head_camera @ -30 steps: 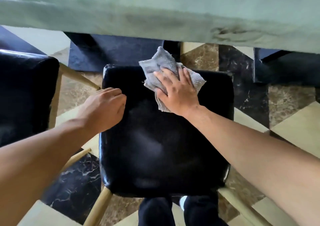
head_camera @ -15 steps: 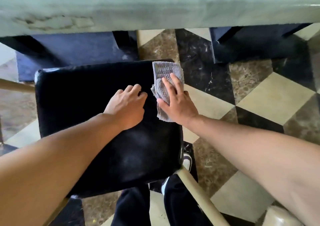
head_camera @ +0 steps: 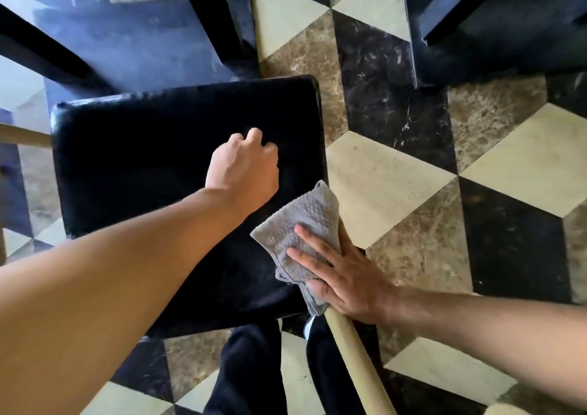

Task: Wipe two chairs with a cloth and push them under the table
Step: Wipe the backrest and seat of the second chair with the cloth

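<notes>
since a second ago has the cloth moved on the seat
Yes. The grey cloth, under the right hand, went from the black seat's far edge to its near right corner.

- The left forearm reaches in from the lower left, bare, running diagonally up toward the middle of the view.
- The left hand [head_camera: 244, 168] is seen from the back, knuckles up, its fingers curled downward and loosely bunched; whether the fingertips press on anything cannot be told.
- The right forearm enters from the right edge, bare, almost level, the wrist bent slightly.
- The right hand [head_camera: 341, 275] lies palm down with its fingers spread and stretched flat toward the upper left; the thumb is tucked low along the near side.
- The two hands are near each other, not touching.
- Two dark-trousered legs show at the bottom centre.
</notes>
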